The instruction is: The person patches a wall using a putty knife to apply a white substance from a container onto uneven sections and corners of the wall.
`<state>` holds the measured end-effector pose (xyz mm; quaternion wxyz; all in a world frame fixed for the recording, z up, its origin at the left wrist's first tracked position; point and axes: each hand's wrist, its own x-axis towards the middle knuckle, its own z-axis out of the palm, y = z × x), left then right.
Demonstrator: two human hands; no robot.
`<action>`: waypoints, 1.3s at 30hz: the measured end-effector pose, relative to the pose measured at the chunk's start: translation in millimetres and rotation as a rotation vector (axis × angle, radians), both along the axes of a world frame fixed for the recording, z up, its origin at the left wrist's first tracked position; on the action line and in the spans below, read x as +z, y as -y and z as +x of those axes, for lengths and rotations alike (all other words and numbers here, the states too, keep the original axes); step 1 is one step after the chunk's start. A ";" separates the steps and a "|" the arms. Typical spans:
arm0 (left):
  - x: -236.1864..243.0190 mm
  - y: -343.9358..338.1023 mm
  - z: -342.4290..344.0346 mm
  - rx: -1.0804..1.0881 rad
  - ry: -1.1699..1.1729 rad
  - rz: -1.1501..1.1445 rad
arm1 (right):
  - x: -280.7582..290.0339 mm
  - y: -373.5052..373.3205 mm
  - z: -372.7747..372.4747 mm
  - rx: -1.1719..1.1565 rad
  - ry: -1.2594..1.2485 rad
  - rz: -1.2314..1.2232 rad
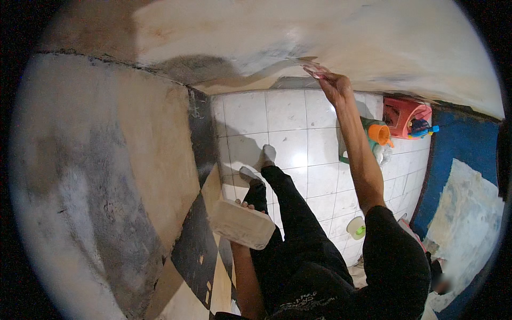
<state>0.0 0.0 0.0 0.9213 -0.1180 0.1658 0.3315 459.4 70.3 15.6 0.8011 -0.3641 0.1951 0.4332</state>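
My left hand [246, 205] is low, in front of my legs, its fingers curled round the far edge of a pale rectangular tub [242, 225] with rounded corners and smears on it. What the tub holds cannot be made out. My right arm reaches far forward, and my right hand [329, 82] is up against the pale wall [224, 32]. Its fingers, smeared whitish-pink, close on a thin flat blade, like a putty scraper [308, 60], that lies along the wall surface. Grey and whitish patches mark the wall around it.
White tiles [288, 112] cover the floor under my feet. Beyond my right arm are an orange cup [380, 134], a green container [366, 125] and a pink plastic stool [397, 117]. A small bowl [354, 228] sits nearer. A blue panel [453, 141] stands right; a stained wall [106, 160] rises left.
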 end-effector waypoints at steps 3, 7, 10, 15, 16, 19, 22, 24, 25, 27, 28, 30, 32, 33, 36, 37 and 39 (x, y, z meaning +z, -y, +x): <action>-2.0 0.9 -9.0 0.046 -0.053 -0.045 | -2.5 11.2 -16.1 -0.057 0.058 0.051; 8.2 -1.5 3.9 0.026 -0.064 -0.049 | -140.8 43.3 11.3 0.024 -0.135 -0.251; 5.4 2.4 18.3 -0.008 -0.081 -0.065 | -251.1 68.7 63.7 0.412 0.598 -0.309; -17.2 15.8 1.4 0.001 -0.183 -0.105 | -195.7 -26.0 55.1 -0.014 0.126 -0.076; -15.0 14.1 1.6 0.014 -0.179 -0.089 | -151.7 -40.4 43.1 0.031 0.064 -0.083; 4.0 -2.8 38.1 -0.037 -0.026 0.000 | -63.7 -23.7 60.2 0.029 -0.016 -0.053; 1.1 -0.4 47.1 -0.042 0.044 0.033 | 12.9 -2.3 64.8 -0.031 -0.124 0.053; -5.6 -2.5 48.6 -0.057 0.053 0.018 | 74.7 13.7 53.1 -0.057 -0.159 0.164; -6.5 -5.2 50.2 -0.078 0.055 0.007 | 107.9 23.8 43.6 -0.058 -0.154 0.233; -9.7 -7.1 52.5 -0.097 0.041 0.049 | 129.1 43.8 29.0 -0.079 -0.063 0.212; -13.7 -6.5 51.0 -0.094 0.024 0.100 | 128.0 51.4 21.7 -0.096 0.020 0.121; -22.7 -3.7 45.6 -0.090 -0.005 0.116 | 86.2 64.5 26.4 -0.178 0.104 -0.083; -32.0 1.9 33.6 -0.089 -0.042 0.052 | 12.0 63.1 31.3 -0.117 0.057 -0.174; -34.9 2.3 32.4 -0.071 0.001 0.039 | -33.3 60.7 33.3 -0.079 0.028 -0.219; -38.5 3.7 39.9 -0.064 0.039 -0.016 | -179.0 68.9 73.3 -0.052 0.006 -0.257; -32.8 6.8 33.5 -0.064 -0.047 -0.031 | -197.3 58.9 75.9 -0.046 0.029 -0.235; -37.6 11.5 17.8 -0.073 -0.148 0.012 | -212.4 38.0 85.8 -0.032 0.140 -0.204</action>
